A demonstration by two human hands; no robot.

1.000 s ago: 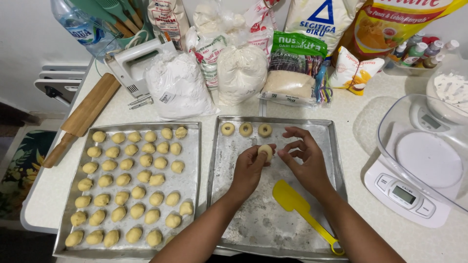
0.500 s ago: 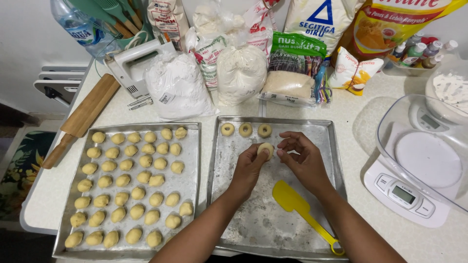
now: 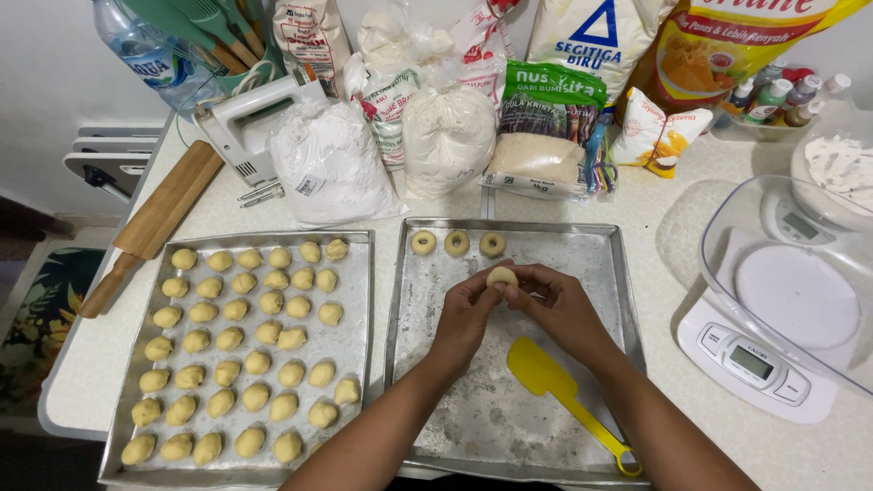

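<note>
Both hands, left hand point(image 3: 468, 314) and right hand point(image 3: 556, 305), pinch a dough ball point(image 3: 501, 276) together over the right tray point(image 3: 596, 238); too much squeeze could crack or flatten it.

Left hand point(image 3: 468, 314) and right hand point(image 3: 556, 305) together, forearms converging, fingers point(image 3: 491, 270) curled inward, pinching

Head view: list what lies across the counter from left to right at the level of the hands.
Rolling pin → tray of dough balls → left hand → dough piece → right hand → kitchen scale.
</note>
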